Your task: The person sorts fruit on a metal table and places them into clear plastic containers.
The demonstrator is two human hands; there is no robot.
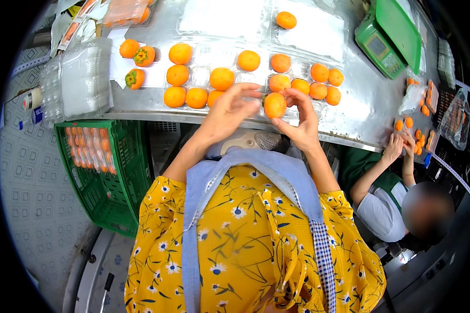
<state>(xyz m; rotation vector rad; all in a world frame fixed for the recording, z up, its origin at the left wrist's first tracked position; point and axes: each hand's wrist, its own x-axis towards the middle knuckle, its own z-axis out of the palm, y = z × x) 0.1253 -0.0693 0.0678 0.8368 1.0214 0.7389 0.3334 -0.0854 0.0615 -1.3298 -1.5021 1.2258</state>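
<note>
Over the table's front edge, my right hand [303, 115] holds an orange persimmon [275, 105] between thumb and fingers. My left hand [233, 113] is just to its left, fingers apart, with nothing in its grasp. Before me lie two transparent plastic clamshell trays with moulded cells. Persimmons fill some cells of the left tray [200, 76], and my left hand partly hides its front row. More sit in the right tray [299, 67], behind my right hand. Both lids are folded back; a single persimmon [286, 20] rests on the right lid [311, 41].
Three loose persimmons [144, 56] lie left of the trays, near stacked clamshells [84, 80]. A green scale [384, 49] stands at back right. Below left, a green crate [135, 176] holds packed fruit. At right, a co-worker's hands [397, 146] work beside more persimmons.
</note>
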